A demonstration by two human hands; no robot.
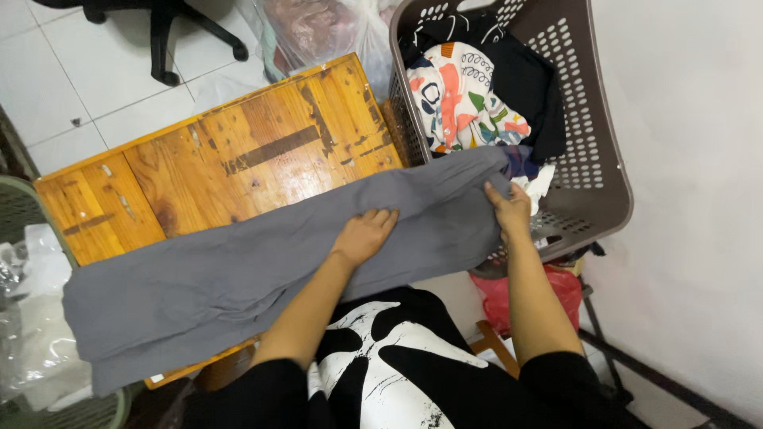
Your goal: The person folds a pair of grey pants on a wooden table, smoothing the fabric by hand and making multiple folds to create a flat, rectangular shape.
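Stretching lower-left to upper-right, grey garment (pixel 238 278) lies under flat-open left hand (pixel 364 236), right hand (pixel 511 208) fingers pinching its end.

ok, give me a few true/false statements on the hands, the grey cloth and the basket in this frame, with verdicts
1. The left hand rests flat on the grey cloth. True.
2. The right hand is inside the laundry basket gripping the patterned garment. False: it pinches the grey cloth's end at the basket's edge.
3. The grey cloth lies across the wooden table. True.
4. The laundry basket is empty. False: it holds the patterned garment and dark clothes.
5. The grey cloth is folded into a small square. False: it is spread out long.
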